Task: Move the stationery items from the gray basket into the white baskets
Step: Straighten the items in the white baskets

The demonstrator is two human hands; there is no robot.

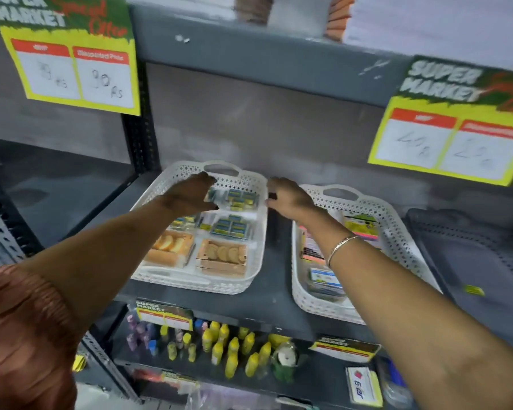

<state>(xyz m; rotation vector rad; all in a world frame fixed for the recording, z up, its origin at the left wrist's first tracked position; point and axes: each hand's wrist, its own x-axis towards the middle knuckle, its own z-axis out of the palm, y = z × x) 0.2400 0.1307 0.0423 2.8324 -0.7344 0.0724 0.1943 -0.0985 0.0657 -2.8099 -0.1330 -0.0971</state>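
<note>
Near done: both white baskets, center [258, 184] and right [403, 232], hold packs, gray basket [462, 255] far right looks almost empty; left hand [190, 192] spread open over packs, right hand [290, 196] grip unclear.

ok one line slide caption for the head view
Both hands reach over a white basket of stationery packs on a gray shelf.

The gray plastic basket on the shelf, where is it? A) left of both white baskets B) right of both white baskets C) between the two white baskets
B: the gray plastic basket sits at the far right of the shelf, past both white lattice baskets.
</note>
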